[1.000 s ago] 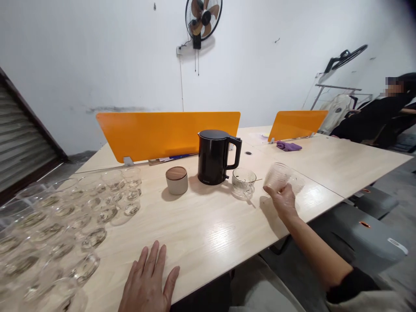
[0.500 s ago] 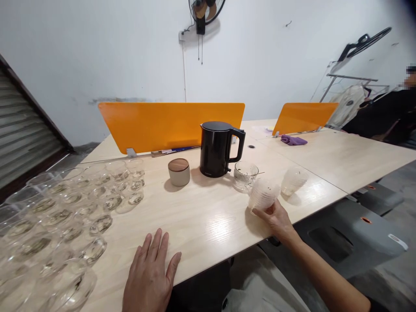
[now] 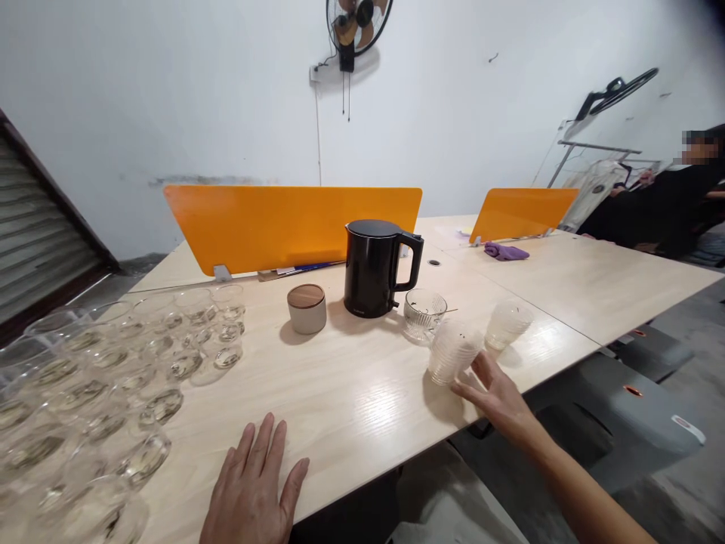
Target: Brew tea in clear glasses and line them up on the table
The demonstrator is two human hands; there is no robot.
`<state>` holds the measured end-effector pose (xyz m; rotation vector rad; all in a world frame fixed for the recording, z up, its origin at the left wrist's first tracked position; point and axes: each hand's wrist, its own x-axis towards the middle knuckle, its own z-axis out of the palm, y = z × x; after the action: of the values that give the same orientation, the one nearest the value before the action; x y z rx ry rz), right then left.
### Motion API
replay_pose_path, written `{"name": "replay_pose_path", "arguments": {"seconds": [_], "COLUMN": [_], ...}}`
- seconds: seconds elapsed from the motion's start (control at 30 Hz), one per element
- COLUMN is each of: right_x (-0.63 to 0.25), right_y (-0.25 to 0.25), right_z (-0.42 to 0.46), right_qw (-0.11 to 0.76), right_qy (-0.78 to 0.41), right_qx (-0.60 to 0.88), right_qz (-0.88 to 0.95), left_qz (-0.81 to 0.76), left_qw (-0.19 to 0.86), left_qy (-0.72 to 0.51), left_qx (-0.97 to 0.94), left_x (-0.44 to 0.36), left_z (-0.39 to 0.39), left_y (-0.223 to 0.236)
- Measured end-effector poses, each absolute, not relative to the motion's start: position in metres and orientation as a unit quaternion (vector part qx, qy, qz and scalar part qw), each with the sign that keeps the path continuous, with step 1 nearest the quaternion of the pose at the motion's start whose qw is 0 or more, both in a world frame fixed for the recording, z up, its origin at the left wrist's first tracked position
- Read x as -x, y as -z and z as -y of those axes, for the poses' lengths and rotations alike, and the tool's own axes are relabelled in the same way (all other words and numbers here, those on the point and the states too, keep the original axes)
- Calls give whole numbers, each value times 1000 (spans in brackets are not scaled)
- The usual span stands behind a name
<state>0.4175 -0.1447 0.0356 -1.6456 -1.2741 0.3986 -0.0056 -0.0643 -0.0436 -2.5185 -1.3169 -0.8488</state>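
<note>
My left hand (image 3: 250,483) lies flat on the table, fingers spread, holding nothing. At the lower right, my right hand (image 3: 497,393) has its thumb and fingers apart beside a whitish ribbed cup (image 3: 453,351); the fingertips are very near its right side, and I cannot tell whether they touch it. The cup stands on the table. A second whitish ribbed cup (image 3: 508,323) is a little farther right. Behind the first cup stands a clear ribbed glass bowl (image 3: 424,317) with a thin stick or handle poking out over its rim.
A black electric kettle (image 3: 371,268) and a grey jar with wooden lid (image 3: 307,311) stand mid-table. Many clear glasses (image 3: 107,393) crowd the left side. Orange dividers (image 3: 283,227) and a purple cloth (image 3: 506,251) are farther back. Grey chairs (image 3: 612,412) and a person in black (image 3: 651,200) are at right.
The right hand's grip on the near ribbed cup has loosened, and its fingers have opened and drawn back to the right. The view has shifted slightly; the left hand stays flat.
</note>
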Motion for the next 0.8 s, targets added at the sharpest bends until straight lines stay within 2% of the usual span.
{"name": "replay_pose_path", "arguments": {"seconds": [0.13,0.23,0.37,0.43,0.8], "right_x": [-423,-419,-412,-410,-408], "right_y": [-72,-107,-131,-132,-128], "right_z": [165,164,147,140,133], "right_qw": [481,419,285,244,244], "right_qy": [73,163,173,165,163], "right_qx": [704,663,604,595,600], "right_qz": [518,599,724,747,745], "left_qz": [442,443,443,443,456], "left_qw": [95,96,89,88,80], "left_qy": [300,305,295,292,294], "left_qx": [840,837,842,843,836], "left_x": [3,3,4,4,2], "left_z": [64,64,64,64,66], "left_y": [49,50,47,46,46]}}
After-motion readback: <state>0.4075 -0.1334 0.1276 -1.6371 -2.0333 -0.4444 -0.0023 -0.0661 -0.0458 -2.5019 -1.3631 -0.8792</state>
